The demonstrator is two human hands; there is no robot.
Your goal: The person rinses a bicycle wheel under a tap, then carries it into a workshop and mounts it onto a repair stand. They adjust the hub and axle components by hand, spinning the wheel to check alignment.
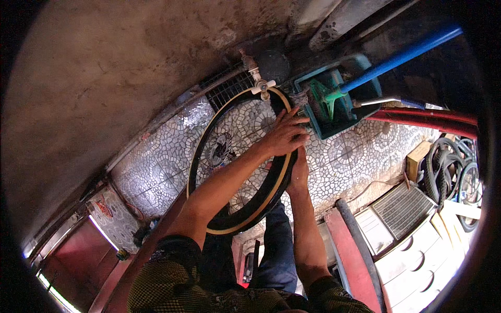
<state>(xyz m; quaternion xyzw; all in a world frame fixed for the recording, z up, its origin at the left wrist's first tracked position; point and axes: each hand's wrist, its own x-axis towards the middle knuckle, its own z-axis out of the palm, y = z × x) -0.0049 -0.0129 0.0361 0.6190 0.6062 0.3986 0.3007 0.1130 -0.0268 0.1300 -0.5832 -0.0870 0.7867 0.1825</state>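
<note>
L hand (285, 136) lay over the right side of the black, tan-banded rubber bike tyre (271, 181), clasp hard to tell; R hand (299, 171) held it narrowly just below. Tyre sat betw. dark-blue-trousered legs (279, 245) & white-handled tap (263, 86). Prob. hand-working its edge; next move likely called for R steady, L shifting.

Tyre (271, 182) — black, tan-edged | ring-shaped, tilted | over the patterned floor (344, 156)
</note>
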